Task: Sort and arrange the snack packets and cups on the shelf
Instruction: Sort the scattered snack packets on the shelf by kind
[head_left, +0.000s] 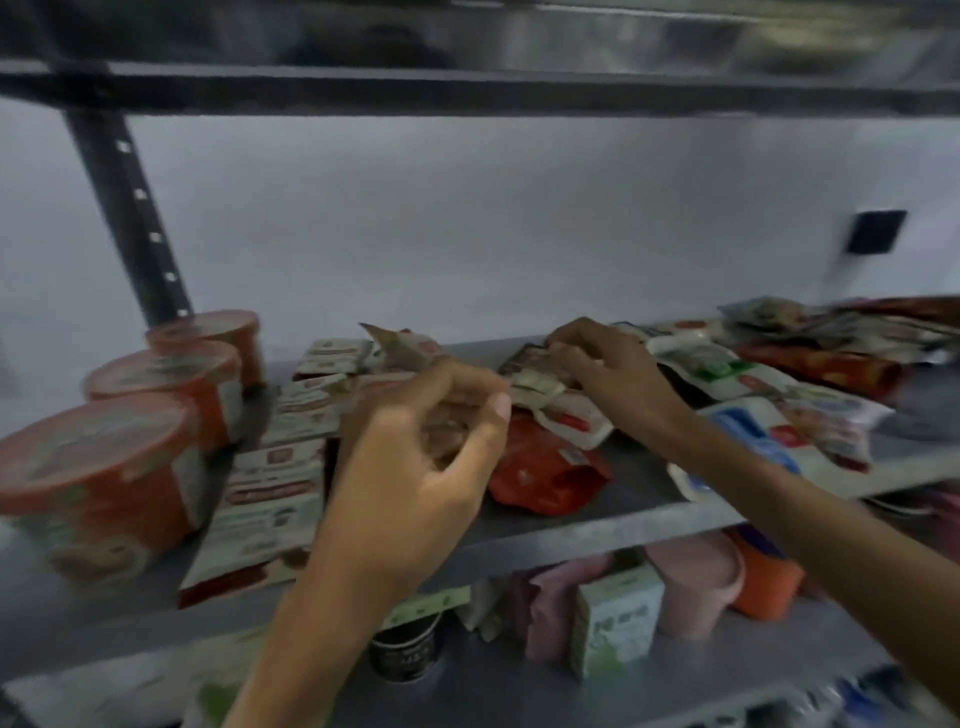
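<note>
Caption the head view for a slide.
Two hands, left and right, sorting snack packets beside three red cups.

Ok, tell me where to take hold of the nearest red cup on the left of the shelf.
Grip the nearest red cup round its side wall just under the lidded rim, coming from the front-right. It stands upright at the shelf edge, with another cup close behind.

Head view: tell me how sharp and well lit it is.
Head view: dim, flat light; motion blur throughout, so print on the packets and cups is unreadable; wide-angle bend tilts the shelf edge; both the left hand and right hand are soft-edged.
</note>
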